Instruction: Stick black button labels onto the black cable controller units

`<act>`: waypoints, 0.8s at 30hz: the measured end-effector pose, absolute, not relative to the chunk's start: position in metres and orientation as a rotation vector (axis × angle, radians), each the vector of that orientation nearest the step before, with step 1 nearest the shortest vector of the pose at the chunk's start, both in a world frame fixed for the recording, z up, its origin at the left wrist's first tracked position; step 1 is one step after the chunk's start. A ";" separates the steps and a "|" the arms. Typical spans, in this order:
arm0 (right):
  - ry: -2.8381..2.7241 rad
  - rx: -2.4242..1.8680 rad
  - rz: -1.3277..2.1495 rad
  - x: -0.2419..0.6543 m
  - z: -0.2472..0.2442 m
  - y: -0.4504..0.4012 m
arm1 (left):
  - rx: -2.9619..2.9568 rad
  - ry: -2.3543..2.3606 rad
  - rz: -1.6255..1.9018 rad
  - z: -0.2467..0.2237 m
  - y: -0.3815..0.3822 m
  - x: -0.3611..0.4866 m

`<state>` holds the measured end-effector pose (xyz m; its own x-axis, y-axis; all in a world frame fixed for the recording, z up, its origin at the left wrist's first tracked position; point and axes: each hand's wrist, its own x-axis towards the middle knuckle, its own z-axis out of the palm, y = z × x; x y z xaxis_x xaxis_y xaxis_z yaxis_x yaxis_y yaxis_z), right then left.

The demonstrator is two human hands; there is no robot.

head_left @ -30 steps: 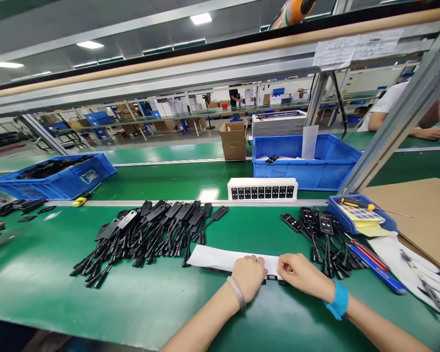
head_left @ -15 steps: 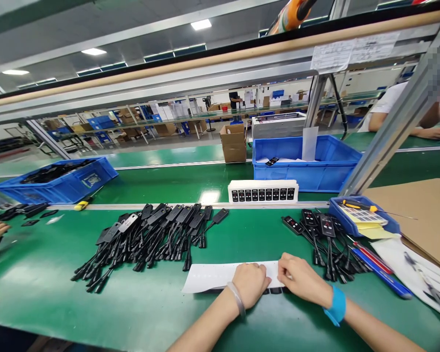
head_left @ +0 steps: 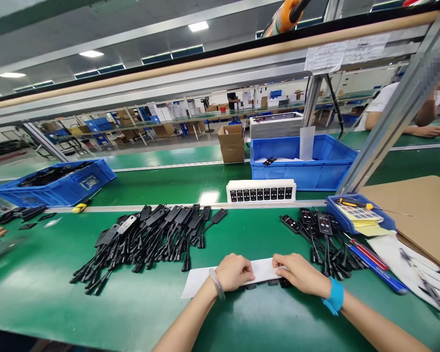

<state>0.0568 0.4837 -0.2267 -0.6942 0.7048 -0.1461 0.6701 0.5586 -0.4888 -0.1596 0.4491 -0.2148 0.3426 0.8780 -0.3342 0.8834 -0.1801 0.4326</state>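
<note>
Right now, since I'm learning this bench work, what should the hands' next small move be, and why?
Perhaps press the white strip steady with the left hand: the right hand is curled toward its right end, dark pieces show along its near edge, and its left end looks unheld.

Long white paper strip, set crosswise, black pieces along its near edge
</note>
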 end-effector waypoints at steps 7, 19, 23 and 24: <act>-2.732 -1.215 0.803 0.057 -0.231 0.487 | 2.030 1.589 0.028 -0.218 0.445 -0.171; -2.731 -1.270 0.767 0.055 -0.233 0.487 | 2.071 1.670 -0.020 -0.227 0.435 -0.165; -2.720 -1.220 0.787 0.058 -0.235 0.487 | 2.046 1.545 -0.031 -0.212 0.436 -0.185; -2.717 -1.203 0.803 0.060 -0.235 0.488 | 2.037 1.510 -0.049 -0.207 0.435 -0.194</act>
<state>0.0598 0.4881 -0.2351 -0.6927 0.7059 -0.1478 0.6729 0.5588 -0.4847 -0.1937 0.4349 -0.2075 0.3530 0.8606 -0.3671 0.8826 -0.1761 0.4359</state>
